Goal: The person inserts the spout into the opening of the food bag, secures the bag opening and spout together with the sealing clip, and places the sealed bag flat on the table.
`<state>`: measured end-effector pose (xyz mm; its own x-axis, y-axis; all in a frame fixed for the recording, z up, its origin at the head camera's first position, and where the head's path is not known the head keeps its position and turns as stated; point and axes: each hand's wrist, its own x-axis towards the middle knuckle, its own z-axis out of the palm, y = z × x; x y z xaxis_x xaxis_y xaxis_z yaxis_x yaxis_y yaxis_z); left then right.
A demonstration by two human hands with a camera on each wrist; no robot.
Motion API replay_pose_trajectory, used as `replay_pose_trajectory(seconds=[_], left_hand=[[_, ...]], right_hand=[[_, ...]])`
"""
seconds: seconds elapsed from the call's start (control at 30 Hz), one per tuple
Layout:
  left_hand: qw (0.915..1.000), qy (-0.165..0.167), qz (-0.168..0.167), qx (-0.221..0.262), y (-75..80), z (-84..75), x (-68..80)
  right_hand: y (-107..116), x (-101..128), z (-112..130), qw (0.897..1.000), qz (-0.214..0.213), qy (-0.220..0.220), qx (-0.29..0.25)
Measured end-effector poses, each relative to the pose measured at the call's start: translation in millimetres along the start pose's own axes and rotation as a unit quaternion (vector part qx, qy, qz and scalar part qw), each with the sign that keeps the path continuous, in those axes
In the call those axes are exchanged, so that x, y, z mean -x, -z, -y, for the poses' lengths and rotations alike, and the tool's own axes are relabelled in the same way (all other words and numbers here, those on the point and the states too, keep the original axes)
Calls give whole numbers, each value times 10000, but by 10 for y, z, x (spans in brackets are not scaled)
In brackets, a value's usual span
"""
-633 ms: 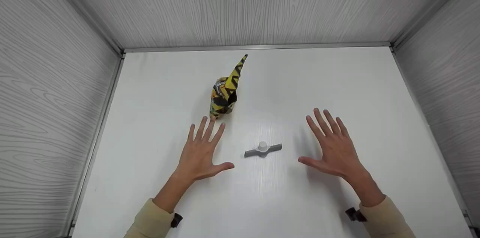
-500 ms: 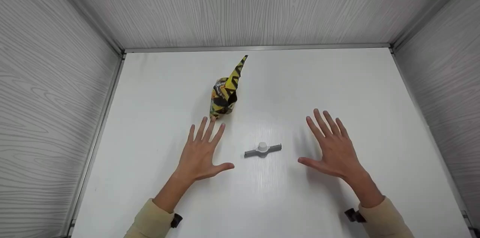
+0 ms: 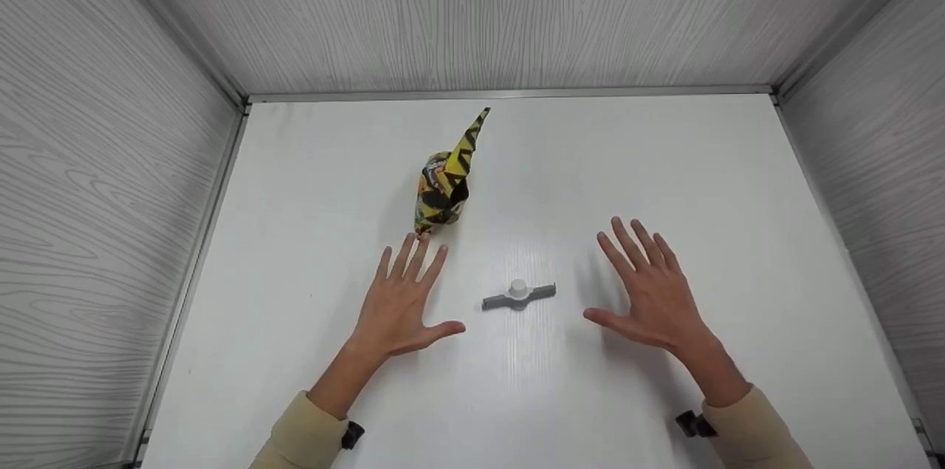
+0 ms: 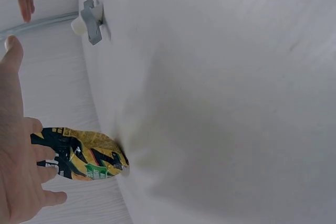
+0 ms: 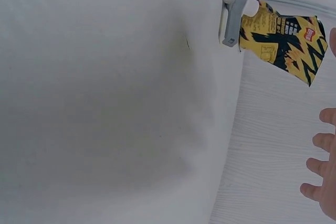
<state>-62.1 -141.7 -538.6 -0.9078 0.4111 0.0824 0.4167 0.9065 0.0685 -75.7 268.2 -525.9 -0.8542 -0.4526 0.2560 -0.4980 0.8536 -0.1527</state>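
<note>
My left hand point(image 3: 395, 310) is over the white table with fingers spread and palm down, holding nothing. Its fingertips overlap the near end of a yellow-and-black snack bag point(image 3: 441, 192) in the head view. That bag stands crumpled, its pointed top flap leaning to the far right. Between the hands lies a grey bag clip point(image 3: 537, 292) with a white round cap at its middle. To the right of the clip, my right hand point(image 3: 657, 299) is likewise spread and holds nothing. The right wrist view has the clip point(image 5: 239, 9) in front of the bag point(image 5: 286, 38).
The white tabletop point(image 3: 627, 151) is bordered by a grey metal rail point(image 3: 590, 92) at the back. Pale wood-grain panels rise behind point(image 3: 472, 11) and on both sides. A dark strap piece point(image 3: 353, 435) shows at the left sleeve, another point(image 3: 694, 424) at the right.
Both hands have drifted very slightly toward each other, fingers still spread. The snack bag and the clip stay where they were on the table.
</note>
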Motion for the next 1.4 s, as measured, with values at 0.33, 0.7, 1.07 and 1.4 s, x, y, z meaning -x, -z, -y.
replay_pose_trajectory(seconds=[0.33, 0.7, 1.07, 1.4], left_hand=[[9996, -2, 143, 234, -85, -58, -29], [9988, -181, 293, 356, -185, -162, -101], [9979, -345, 493, 250, -301, -228, -180], [9934, -634, 622, 719, -343, -334, -270]], right_hand=[[-119, -78, -8, 9998, 59, 189, -94], [-290, -173, 5, 9984, 251, 498, -105], [-386, -225, 21, 9960, 483, 755, -58], [-463, -272, 26, 9940, 690, 849, 5]])
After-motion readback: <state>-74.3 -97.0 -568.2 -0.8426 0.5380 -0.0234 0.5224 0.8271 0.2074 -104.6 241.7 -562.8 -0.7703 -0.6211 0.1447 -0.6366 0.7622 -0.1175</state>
